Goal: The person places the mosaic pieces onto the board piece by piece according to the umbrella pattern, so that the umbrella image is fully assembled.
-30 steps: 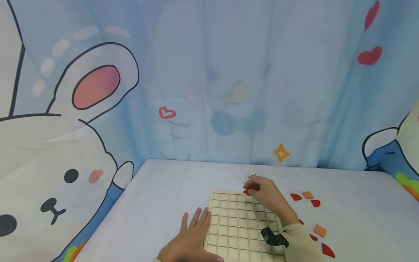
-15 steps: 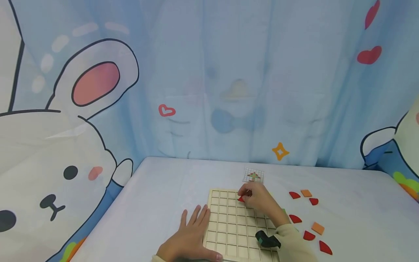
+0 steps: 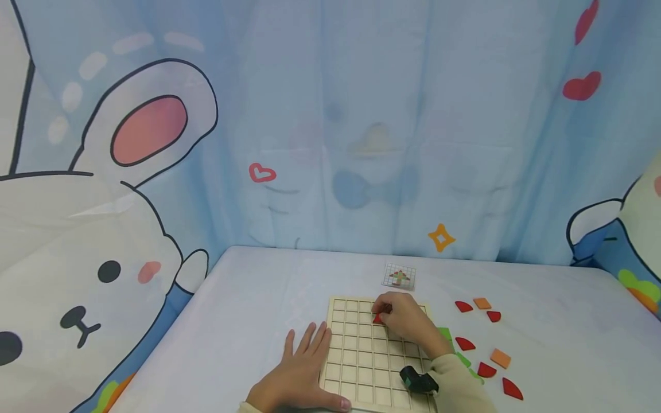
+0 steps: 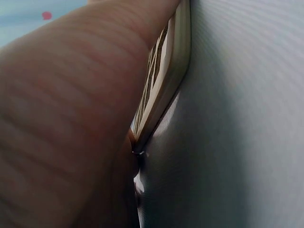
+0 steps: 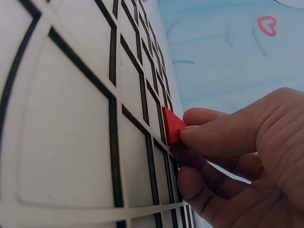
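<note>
In the head view my right hand (image 3: 408,322) is over the far part of a pale wooden grid board (image 3: 365,361). Its thumb and forefinger pinch a small red piece (image 3: 378,319). The right wrist view shows this piece as a red triangle (image 5: 173,127), its lower edge right at the board's grid, with the other fingers curled below. My left hand (image 3: 302,373) lies at the board's left side, fingers straight, thumb along the near edge. Up close in the left wrist view, that hand (image 4: 71,95) covers much of the board's corner (image 4: 178,66).
Beyond the board lies a small card (image 3: 399,276) printed with a coloured grid picture. To the right are several red rounded pieces (image 3: 513,389), orange squares (image 3: 500,358) and green pieces (image 3: 445,332), some partly behind the right arm. A patterned blue curtain (image 3: 289,115) hangs behind the table.
My right hand has carried the red piece from the board's far edge leftward and nearer, down to the grid. The card and some green pieces now show more. The left hand stays put.
</note>
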Motion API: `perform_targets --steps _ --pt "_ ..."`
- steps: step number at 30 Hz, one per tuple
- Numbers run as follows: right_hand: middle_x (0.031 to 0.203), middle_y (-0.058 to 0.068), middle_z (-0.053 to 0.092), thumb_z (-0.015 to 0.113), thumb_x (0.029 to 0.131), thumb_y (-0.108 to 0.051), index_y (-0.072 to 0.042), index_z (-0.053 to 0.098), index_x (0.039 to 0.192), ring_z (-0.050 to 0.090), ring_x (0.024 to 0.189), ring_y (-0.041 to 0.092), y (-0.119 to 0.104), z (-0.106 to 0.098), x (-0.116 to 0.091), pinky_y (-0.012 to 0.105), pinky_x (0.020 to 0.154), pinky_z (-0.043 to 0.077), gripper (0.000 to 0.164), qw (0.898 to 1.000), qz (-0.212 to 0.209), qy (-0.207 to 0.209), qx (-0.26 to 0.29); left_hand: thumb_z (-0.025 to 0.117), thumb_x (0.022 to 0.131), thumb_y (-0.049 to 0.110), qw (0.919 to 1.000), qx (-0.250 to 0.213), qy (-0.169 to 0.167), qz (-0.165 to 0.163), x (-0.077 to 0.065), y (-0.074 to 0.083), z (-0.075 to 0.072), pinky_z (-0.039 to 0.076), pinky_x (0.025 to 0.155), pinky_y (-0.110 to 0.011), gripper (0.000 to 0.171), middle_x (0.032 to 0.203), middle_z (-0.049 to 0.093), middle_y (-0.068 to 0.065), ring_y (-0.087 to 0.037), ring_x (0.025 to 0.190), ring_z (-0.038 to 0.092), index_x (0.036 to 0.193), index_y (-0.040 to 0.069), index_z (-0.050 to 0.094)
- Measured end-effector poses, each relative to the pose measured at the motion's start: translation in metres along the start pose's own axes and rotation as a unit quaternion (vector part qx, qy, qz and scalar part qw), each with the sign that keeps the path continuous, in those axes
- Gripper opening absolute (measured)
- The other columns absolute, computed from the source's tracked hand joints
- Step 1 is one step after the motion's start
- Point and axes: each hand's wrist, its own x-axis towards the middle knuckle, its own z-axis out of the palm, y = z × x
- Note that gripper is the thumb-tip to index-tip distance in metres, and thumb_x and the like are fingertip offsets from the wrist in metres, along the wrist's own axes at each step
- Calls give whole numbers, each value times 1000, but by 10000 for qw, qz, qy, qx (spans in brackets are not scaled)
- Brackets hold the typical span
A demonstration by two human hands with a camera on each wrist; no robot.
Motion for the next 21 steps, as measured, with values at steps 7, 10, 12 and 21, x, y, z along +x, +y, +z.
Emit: perform_targets --steps 7,10,12,21 --pt "89 -1 69 68 91 15 -6 75 92 61 80 12 -1 2 1 36 71 54 22 9997 -176 -9 -145 76 81 78 10000 -4 30 -28 -2 1 -2 -4 123 -69 134 179 7 -14 -34 164 -1 171 1 13" --pt "87 -2 67 70 91 14 -6 75 90 59 77 11 -1 2 1 33 68 53 21 9992 -281 38 -289 77 81 78 10000 -2 61 1 -2 2 -2 -3 123 -69 134 179 9 -14 -33 164 -1 171 1 14" --pt "86 -2 66 72 91 13 -6 77 88 59 76 11 0 3 1 32 67 53 20 9983 -385 87 -419 77 81 77 10000 -8 69 17 -1 2 -2 -3 123 -69 134 179 9 -14 -33 164 -1 171 1 14" --pt "90 3 70 77 88 13 -1 82 98 63 80 11 -1 6 -2 33 70 56 18 9980 -272 173 -543 76 81 78 10000 3 35 26 -1 1 -1 -4 123 -70 133 179 9 -15 -33 164 -2 171 1 14"
